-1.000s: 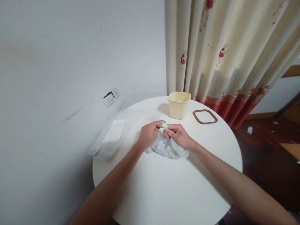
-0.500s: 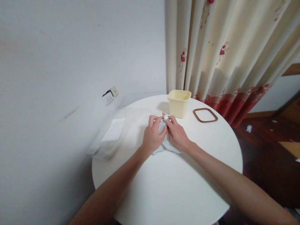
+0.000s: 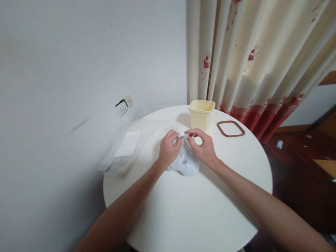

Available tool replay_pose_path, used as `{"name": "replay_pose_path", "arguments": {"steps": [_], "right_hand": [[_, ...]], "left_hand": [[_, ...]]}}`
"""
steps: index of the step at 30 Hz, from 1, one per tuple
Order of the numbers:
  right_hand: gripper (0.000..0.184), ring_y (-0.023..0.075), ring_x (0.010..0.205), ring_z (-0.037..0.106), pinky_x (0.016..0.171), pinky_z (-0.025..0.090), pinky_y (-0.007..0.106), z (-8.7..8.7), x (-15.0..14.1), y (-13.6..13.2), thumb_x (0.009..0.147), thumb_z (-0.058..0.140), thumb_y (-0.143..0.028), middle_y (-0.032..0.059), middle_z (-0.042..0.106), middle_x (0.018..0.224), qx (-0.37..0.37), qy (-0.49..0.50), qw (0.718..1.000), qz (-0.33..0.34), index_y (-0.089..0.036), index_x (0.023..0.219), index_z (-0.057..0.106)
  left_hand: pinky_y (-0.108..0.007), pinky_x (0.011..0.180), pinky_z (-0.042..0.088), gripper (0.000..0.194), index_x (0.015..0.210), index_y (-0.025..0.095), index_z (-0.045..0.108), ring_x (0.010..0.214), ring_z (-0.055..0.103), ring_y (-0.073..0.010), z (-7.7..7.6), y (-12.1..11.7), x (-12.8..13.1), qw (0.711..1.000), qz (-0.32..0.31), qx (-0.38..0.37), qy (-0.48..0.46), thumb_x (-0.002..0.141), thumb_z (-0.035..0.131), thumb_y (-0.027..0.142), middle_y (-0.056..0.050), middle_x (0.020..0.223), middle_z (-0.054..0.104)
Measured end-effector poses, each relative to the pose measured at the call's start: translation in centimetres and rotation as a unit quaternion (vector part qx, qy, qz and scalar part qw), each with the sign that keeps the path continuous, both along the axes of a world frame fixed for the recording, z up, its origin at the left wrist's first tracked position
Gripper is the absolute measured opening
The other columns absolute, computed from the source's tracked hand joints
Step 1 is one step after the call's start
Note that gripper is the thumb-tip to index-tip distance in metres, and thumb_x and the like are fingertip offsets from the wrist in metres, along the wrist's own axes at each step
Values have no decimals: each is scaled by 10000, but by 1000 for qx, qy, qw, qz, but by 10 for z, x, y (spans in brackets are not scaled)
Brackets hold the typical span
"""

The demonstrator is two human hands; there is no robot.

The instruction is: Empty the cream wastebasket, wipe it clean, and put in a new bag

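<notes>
Bag (image 3: 187, 163), wht., this side of yel. tub (image 3: 201, 119): R hand (image 3: 206, 148) now spread wider, hold unclear, leaving neck (image 3: 181, 134) pinched mainly by L hand (image 3: 168, 148).

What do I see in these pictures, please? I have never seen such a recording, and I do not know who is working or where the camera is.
There is no machine here: a person works with two bare hands. Every picture comes from one camera worn on the head, looking forward and down.

On the round white table stands an open, pale yellow square container. To its right lies a brown, rounded-square ring. On the left is clear, flat plastic wrapping with a white rectangular patch.

The left hand pinches the gathered top of some crumpled whitish plastic. The fingers of the right hand are at that top too; whether they grip it is unclear.
</notes>
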State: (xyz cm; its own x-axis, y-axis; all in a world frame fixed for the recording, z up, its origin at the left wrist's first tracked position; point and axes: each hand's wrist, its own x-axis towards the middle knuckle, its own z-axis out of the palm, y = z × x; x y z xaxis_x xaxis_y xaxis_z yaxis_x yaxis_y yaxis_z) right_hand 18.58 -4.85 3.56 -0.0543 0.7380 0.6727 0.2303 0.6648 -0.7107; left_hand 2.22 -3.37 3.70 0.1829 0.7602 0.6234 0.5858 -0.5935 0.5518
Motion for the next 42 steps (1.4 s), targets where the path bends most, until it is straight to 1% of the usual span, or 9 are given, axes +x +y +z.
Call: {"name": "replay_pose_path", "arguments": {"steps": [4, 7, 11, 18, 21, 24, 31, 37, 42], "right_hand": [[234, 181, 827, 615, 776, 499, 330, 0, 0, 5, 856, 678, -323, 61, 713, 986, -100, 44, 994, 22, -195, 1051, 685], [159, 176, 817, 579, 752, 469, 309, 1, -1, 5, 867, 656, -358, 40, 660, 887, -116, 62, 990, 50, -200, 852, 656], [247, 176, 826, 553, 752, 456, 304, 5, 1, 0, 822, 724, -431, 31, 611, 869, -115, 129, 974, 149, -210, 808, 613], [355, 146, 683, 486, 653, 392, 281, 11, 9, -3, 777, 770, -514, -3, 579, 727, -198, 93, 949, 228, -192, 826, 629], [221, 152, 694, 502, 667, 396, 285, 13, 13, 0, 814, 683, -395, 13, 626, 729, -205, 39, 949, 237, -177, 785, 669], [248, 152, 666, 495, 651, 392, 290, 15, 14, 2, 815, 520, -291, 32, 654, 709, -228, 11, 941, 251, -168, 706, 706], [276, 101, 576, 375, 589, 303, 262, 8, 11, 1, 739, 536, -204, -10, 588, 618, -317, 13, 908, 272, -139, 776, 801], [277, 85, 540, 345, 546, 260, 237, -2, 10, 5, 706, 553, -203, -47, 473, 519, -303, -7, 922, 239, -121, 766, 811], [229, 78, 571, 346, 543, 260, 225, -8, 8, 10, 710, 698, -320, -38, 507, 570, -298, 14, 931, 211, -112, 709, 793]], "left_hand": [[-270, 721, 424, 249, 707, 210, 478, 771, 548, -150, -1, 1, 0, 999, -39, -5, 30, 955, 466, 203, 2, 761, 536], [-263, 664, 384, 249, 710, 210, 487, 693, 513, -141, 1, -3, 2, 997, -39, -17, 66, 957, 459, 236, 17, 699, 520], [-254, 601, 327, 216, 718, 205, 536, 594, 460, -123, 6, -11, 4, 995, -20, -36, 95, 924, 474, 224, 39, 617, 511], [-255, 733, 472, 254, 909, 193, 700, 776, 662, -152, 14, -5, -7, 992, -91, -67, 56, 953, 450, 213, -9, 828, 730], [-283, 833, 512, 283, 992, 196, 734, 892, 711, -177, 17, 0, -15, 989, -104, -73, 73, 957, 453, 208, -28, 944, 781], [-291, 857, 514, 228, 957, 214, 758, 914, 729, -187, 20, 1, -20, 993, -58, -64, 83, 924, 533, 221, -20, 964, 804], [-244, 626, 438, 101, 838, 222, 771, 601, 617, -127, 21, -8, -16, 995, 64, -63, 43, 792, 681, 221, 37, 677, 733], [-240, 645, 456, 202, 959, 219, 760, 644, 649, -137, 25, -9, -17, 994, 22, -82, 70, 796, 655, 164, 35, 699, 728], [-267, 788, 524, 232, 1059, 230, 725, 859, 743, -187, 29, -14, -16, 986, -32, -119, 109, 849, 642, 177, -1, 920, 798]]}}
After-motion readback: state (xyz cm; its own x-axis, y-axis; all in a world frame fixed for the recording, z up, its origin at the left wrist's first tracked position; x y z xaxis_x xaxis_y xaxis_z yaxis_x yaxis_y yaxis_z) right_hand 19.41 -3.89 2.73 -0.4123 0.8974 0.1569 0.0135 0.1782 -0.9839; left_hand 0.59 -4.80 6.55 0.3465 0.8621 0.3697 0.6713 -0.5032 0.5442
